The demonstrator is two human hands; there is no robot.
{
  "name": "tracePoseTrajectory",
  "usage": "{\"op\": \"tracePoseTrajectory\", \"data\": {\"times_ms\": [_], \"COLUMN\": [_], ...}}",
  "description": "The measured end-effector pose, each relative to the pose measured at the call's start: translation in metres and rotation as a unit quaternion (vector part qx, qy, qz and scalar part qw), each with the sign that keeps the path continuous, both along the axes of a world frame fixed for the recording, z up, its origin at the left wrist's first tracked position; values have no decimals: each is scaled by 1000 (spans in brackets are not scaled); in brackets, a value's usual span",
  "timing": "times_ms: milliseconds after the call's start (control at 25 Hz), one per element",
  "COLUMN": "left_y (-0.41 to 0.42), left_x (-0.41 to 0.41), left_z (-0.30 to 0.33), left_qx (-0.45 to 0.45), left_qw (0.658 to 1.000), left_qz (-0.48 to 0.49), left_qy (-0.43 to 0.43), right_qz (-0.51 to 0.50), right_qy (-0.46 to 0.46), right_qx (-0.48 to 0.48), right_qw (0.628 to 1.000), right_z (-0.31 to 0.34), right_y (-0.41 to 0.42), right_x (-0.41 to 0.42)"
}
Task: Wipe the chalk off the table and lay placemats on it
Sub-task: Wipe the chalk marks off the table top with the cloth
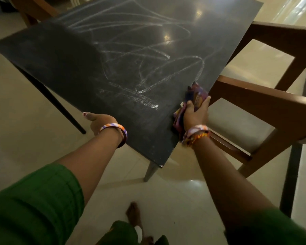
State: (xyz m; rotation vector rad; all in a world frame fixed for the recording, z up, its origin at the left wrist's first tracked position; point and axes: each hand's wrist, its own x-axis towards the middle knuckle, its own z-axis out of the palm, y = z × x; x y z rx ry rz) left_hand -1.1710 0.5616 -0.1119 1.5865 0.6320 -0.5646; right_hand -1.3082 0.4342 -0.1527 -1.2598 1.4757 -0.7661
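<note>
Chalk (141, 68) to table (60, 55) edge.

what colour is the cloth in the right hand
Mostly purple with orange and yellow patches; the cloth shows in the head view, gripped by the right hand.

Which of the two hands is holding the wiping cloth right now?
The right hand, gripping the purple patterned cloth at the table's right edge. The left hand holds nothing.

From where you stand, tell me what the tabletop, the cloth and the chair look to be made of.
Tabletop: dark, smooth, semi-gloss slab, maybe laminate or stone; lamps reflect in it and chalk scribbles mark it.
Cloth: soft printed fabric, bunched in the right hand.
Chair: brown polished wood frame, pale padded seat.
</note>
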Motion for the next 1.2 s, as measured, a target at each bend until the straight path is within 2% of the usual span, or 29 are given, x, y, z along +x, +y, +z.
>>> {"op": "tracePoseTrajectory", "data": {"times_ms": [40,120,160,240,360,440,520,640,680,720,800,880,1000,1080,1120,1160,1200], "left_y": [1,1,0,-2,-4,-4,-3,-2,-2,-2,-2,-2,-2,-2,-5,-6,-5], "left_x": [0,0,-1,-2,-2,-2,-1,1,1,2,1,1,1,5,7,7,9], "left_z": [-2,0,0,1,1,1,2,0,-3,-3,-1,-5,-3,-6,-16,-26,-28], "left_qx": [-3,-8,-11,-9,-18,-19,-12,-10,-17,-23,-30,-18,8,-49,-46,-31,-43], "left_qw": [1000,1000,1000,1000,1000,1000,1000,1000,999,999,999,1000,1000,997,997,999,998], "left_qz": [-3,-4,1,10,21,19,17,18,23,31,16,-11,-9,39,27,2,24], "left_qy": [6,13,20,16,-1,0,5,16,18,19,14,-1,3,48,55,38,44], "right_qz": [12,58,62,35,9,5,-1,-43,-38,-23,13,10,19,50,80,118,160], "right_qy": [-28,-27,-19,-9,13,29,-3,-65,-60,-38,-9,1,70,133,166,214,268], "right_qx": [0,1,-17,-39,-2,6,-15,-39,-60,-82,-100,-77,-31,-31,-48,-76,-111], "right_qw": [1000,998,998,999,1000,1000,1000,996,996,996,995,997,997,989,982,967,944], "right_z": [-9,-17,-11,-8,2,9,8,-12,-19,-22,-20,-18,4,16,20,21,17], "right_y": [34,95,101,51,-57,-80,-56,35,69,89,74,8,-59,-49,-33,-8,22], "right_x": [-2,-6,-5,4,8,7,5,-2,-2,-1,4,7,6,8,6,4,1]}}
